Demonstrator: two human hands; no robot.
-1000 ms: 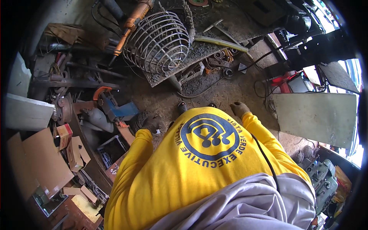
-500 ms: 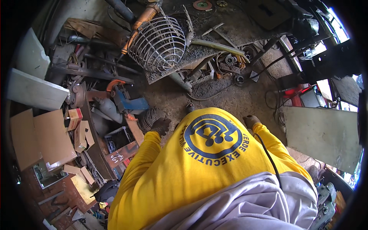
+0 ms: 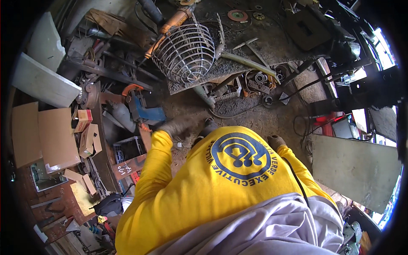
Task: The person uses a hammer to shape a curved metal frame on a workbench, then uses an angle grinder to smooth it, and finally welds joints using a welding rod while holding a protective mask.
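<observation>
My left hand [image 3: 182, 123], in a dark glove, is smeared by motion over the floor, right of the blue metal tool [image 3: 148, 113]; its fingers cannot be made out. My right hand [image 3: 276, 141], gloved too, hangs low beyond the right side of my yellow shirt [image 3: 199, 182]. Its fingers are mostly hidden, as is anything in them. Ahead, a domed cage of metal rods [image 3: 185, 53] rests at the near edge of the dark workbench [image 3: 272, 38]. An orange-bodied power tool [image 3: 172, 23] lies against the cage's left side.
Cardboard boxes [image 3: 57, 136] stand at left, near pale boards [image 3: 44, 80]. A plastic crate [image 3: 129, 148] sits closer to me. A cable [image 3: 238, 114] crosses the floor below the bench. At right leans a grey panel [image 3: 355, 168]. A reddish disc [image 3: 237, 15] lies on the bench.
My left hand has swung forward and slightly right, now blurred over where a wire coil showed. My right hand has barely moved. The whole view has shifted a little.
</observation>
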